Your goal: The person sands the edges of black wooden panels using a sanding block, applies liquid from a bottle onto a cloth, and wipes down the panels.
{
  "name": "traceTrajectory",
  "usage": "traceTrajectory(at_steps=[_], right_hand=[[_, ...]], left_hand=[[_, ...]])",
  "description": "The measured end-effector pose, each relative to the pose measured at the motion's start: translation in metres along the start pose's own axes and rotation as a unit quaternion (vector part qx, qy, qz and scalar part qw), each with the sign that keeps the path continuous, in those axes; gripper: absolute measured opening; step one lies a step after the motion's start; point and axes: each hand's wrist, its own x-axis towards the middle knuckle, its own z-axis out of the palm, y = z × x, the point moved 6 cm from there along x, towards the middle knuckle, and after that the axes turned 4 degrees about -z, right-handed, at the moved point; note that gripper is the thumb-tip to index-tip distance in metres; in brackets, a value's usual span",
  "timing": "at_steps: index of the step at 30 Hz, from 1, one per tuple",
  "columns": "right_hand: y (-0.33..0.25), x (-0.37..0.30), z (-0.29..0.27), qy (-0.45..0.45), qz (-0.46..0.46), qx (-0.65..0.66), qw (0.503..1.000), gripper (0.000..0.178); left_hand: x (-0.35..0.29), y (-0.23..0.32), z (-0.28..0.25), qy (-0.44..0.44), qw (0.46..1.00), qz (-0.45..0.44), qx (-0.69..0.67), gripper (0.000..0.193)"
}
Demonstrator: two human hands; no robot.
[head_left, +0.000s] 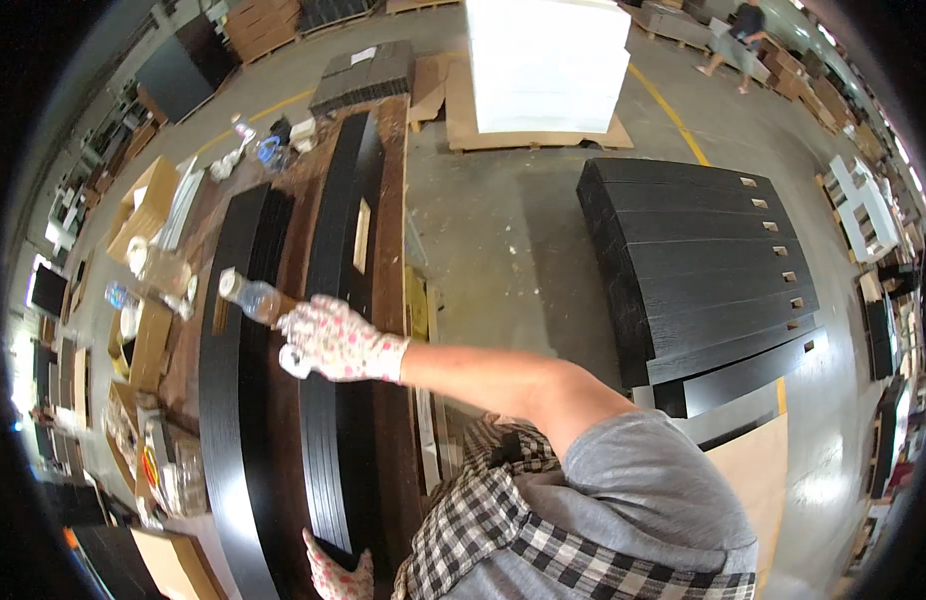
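My right hand (343,340), in a white glove with pink dots, reaches across and is closed round a clear plastic bottle (258,298). The bottle is tilted, its white cap pointing left above the nearer end of a long black board (223,400) with a cut-out slot. Under that hand runs a second stack of long black boards (328,430), also with a slot. My left hand (340,572), in a matching glove, rests at this stack near the lower edge, thumb spread from the fingers. The frame's edge cuts off part of it.
The boards lie on a brown worktable (391,300). Cartons (143,205) and loose items stand along its far side. A stack of black panels (703,260) with small slots is at the right. A white stack (548,70) stands on cardboard ahead; a person (738,45) walks beyond.
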Motion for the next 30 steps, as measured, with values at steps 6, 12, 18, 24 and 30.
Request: traceTrajectory(at_steps=[6, 12, 18, 24, 30], right_hand=[[-0.01, -0.011, 0.017, 0.061, 0.03, 0.039, 0.997, 0.036], [-0.014, -0.005, 0.004, 0.117, 0.018, 0.074, 0.99, 0.033], [0.019, 0.017, -0.027, 0.065, -0.024, 0.04, 0.997, 0.032], [0.125, 0.043, -0.03, 0.004, -0.029, -0.065, 0.997, 0.045], [0.252, 0.092, -0.034, 0.011, -0.068, -0.086, 0.994, 0.034]], left_hand=[[0.06, 0.058, 0.003, 0.037, 0.997, 0.075, 0.001, 0.098], [0.073, 0.07, 0.002, 0.015, 0.999, 0.051, -0.003, 0.095], [0.074, 0.058, 0.021, 0.0, 1.0, -0.011, -0.015, 0.102], [0.067, 0.068, 0.019, -0.006, 1.0, -0.009, -0.027, 0.1], [0.061, 0.071, 0.004, -0.018, 0.998, -0.033, -0.059, 0.09]])
